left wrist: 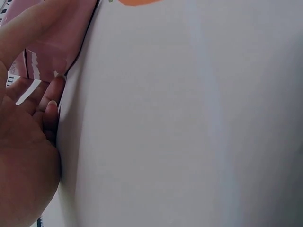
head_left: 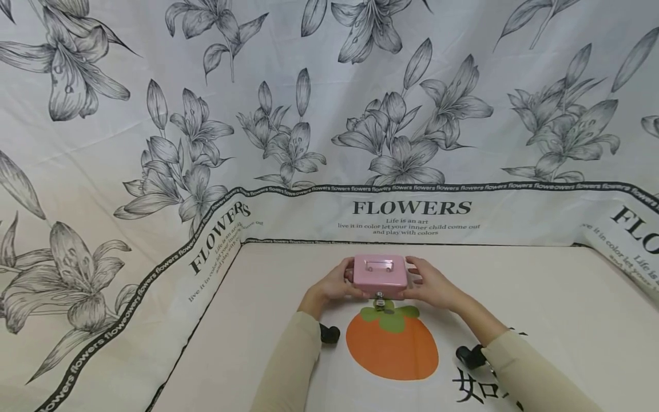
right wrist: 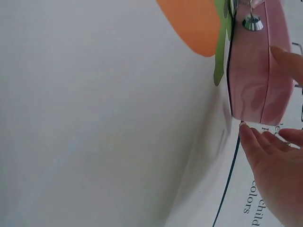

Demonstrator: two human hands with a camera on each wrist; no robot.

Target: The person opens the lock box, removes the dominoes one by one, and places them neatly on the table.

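Nearest the camera, at the lower edge of the head view, the left sleeve [head_left: 285, 369] slants up to a black wrist device [head_left: 329, 334] and the left hand [head_left: 333, 284]. That hand holds the left end of a pink box [head_left: 380, 279], its thumb along the front and its fingers at the side, one fingertip by the lower corner. The pink box sits near the middle of the white tabletop [head_left: 268, 274], just beyond the orange fruit print [head_left: 392, 349]. Its lid is closed, the wire handle [head_left: 378, 265] lies on top, and a silver lock [right wrist: 252, 22] with keys [head_left: 380, 304] is on the front. To the right, the right hand [head_left: 435, 285] holds the other end, thumb on the front, fingers reaching the side and lower edge; this grip looks light and about box-wide. The right sleeve [head_left: 535, 372] runs off below. As far along as can be judged, the two-handed hold is made, with the box square to the person; the lid is unraised, neither hand plainly grips the keys, and letting go remains. Whether the base rests on the cloth, I cannot tell.
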